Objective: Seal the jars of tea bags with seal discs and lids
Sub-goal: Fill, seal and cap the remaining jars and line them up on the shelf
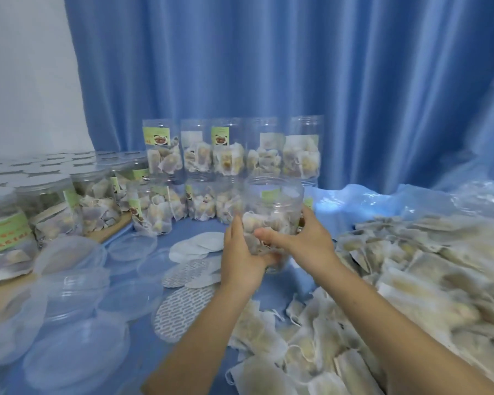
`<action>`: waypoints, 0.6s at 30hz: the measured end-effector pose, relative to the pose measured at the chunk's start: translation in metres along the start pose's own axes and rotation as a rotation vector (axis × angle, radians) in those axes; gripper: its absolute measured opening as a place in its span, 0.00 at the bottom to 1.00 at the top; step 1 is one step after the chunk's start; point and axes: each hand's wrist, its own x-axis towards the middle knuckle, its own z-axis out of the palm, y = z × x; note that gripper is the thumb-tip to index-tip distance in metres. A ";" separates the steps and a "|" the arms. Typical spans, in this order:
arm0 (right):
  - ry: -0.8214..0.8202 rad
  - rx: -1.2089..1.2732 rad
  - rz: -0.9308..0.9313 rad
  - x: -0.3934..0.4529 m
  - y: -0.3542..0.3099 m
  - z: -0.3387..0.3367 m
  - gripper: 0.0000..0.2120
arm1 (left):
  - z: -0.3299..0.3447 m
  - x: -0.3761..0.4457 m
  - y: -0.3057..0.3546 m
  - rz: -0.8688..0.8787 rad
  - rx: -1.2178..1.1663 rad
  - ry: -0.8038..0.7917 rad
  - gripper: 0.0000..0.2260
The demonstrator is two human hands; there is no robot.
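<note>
A clear plastic jar (273, 201) partly filled with tea bags is held up over the blue table, its mouth uncovered. My left hand (241, 252) grips its lower left side and base. My right hand (300, 238) grips its right side, thumb across the front. White and printed seal discs (196, 246) lie just left of the jar. Clear lids (77, 283) are strewn at the lower left.
Open jars of tea bags (228, 155) are stacked in two rows at the back before a blue curtain. Lidded jars (49, 206) stand on a wooden board at the left. A large heap of loose tea bags (411, 280) covers the right side.
</note>
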 end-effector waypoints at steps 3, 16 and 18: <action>-0.029 0.006 0.013 -0.007 0.022 -0.005 0.34 | 0.016 -0.008 -0.014 -0.051 -0.039 -0.020 0.46; -0.261 -0.857 0.071 -0.006 0.026 -0.029 0.29 | 0.014 -0.016 -0.035 -0.002 0.191 0.042 0.33; -0.478 -0.881 0.093 -0.009 0.022 -0.030 0.22 | 0.010 -0.018 -0.033 0.091 0.191 0.167 0.26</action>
